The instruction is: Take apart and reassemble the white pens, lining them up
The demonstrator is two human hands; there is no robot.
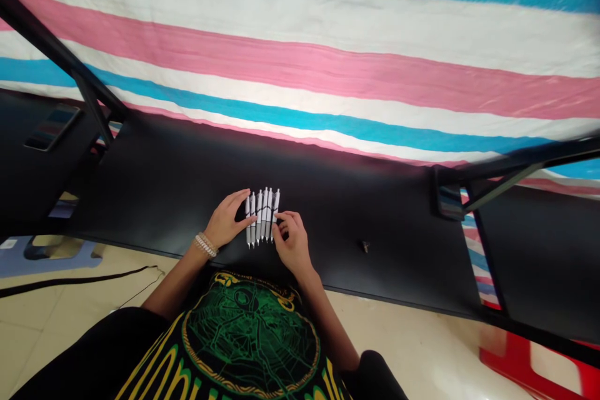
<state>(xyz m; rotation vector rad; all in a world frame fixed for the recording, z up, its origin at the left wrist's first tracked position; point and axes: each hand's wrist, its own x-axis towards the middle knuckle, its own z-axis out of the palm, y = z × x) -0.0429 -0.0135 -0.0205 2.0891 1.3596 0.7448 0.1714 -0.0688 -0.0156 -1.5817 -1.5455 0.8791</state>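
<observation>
So, what's the head cam show?

Two bare hands at a row of white retractable pens [262, 209] lying side by side on a black table [375, 225], metal tips twd the person. Count's hard, approx 6 or 7. Dark marks cross the barrels, can't make those out.

L hand [225, 219]?

Fingers [237, 201] spread fairly wide, curved by the row's left end, thumb against the nearest pen.

R hand [293, 244]?

Fingers [282, 219] curled narrower at the row's right end, hiding part of the last pens. Both hands touch the row, but can't tell if either really grips.

Anything else around?

Beaded bracelet [205, 245] on L wrist. Small dark item [365, 246] on the table, right of the hands, too small to ID. Black tee w/ green & gold print [248, 337] at bottom, cut off by the frame. Pink, white & blue striped tarp [300, 69] beyond the table. Red object [520, 362] bottom right, also cut off.
</observation>
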